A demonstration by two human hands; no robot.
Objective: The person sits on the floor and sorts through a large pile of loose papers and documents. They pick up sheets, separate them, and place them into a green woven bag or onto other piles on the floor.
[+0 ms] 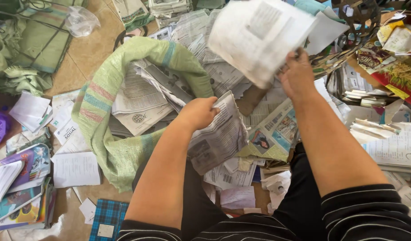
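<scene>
Paper lies everywhere: thin, creased printed sheets, limp and grey-white, heaped over a tan tiled floor [87, 56]. A woven plastic sack [120, 151], pale green with pink and blue stripes, sags open at nine o'clock of the hands, its mouth stuffed with flat printed pages. The left hand [199, 114], arm stretched forward, is curled tight on a crumpled newsprint sheet [221, 138] that droops at centre. The right hand [297, 76], raised toward one o'clock, pinches a stiff white sheaf of sheets [259, 38], blurred, tilted up. Glossy coloured booklets [22, 178] fan out at eight o'clock; a blue checked notebook [107, 218] lies at seven.
</scene>
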